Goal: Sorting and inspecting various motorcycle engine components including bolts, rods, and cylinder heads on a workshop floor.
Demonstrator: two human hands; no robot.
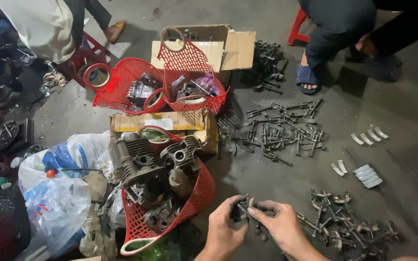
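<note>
My left hand [223, 227] and my right hand [281, 224] meet low over the dark concrete floor. Both grip one small dark metal engine part [244, 207] between their fingertips. Just right of my hands lies a pile of greasy dark metal levers and arms [344, 224]. To the left, a red plastic basket [197, 195] lies tipped over, and finned engine cylinders [143, 157] spill out of it.
Two more red baskets [117, 92] [189, 63] with parts stand by cardboard boxes [228, 46]. Scattered metal rods [281, 128] and pale curved pieces [368, 176] lie on the floor. Plastic bags [56, 193] sit at left. Other people's feet [308, 77] are at the far edge.
</note>
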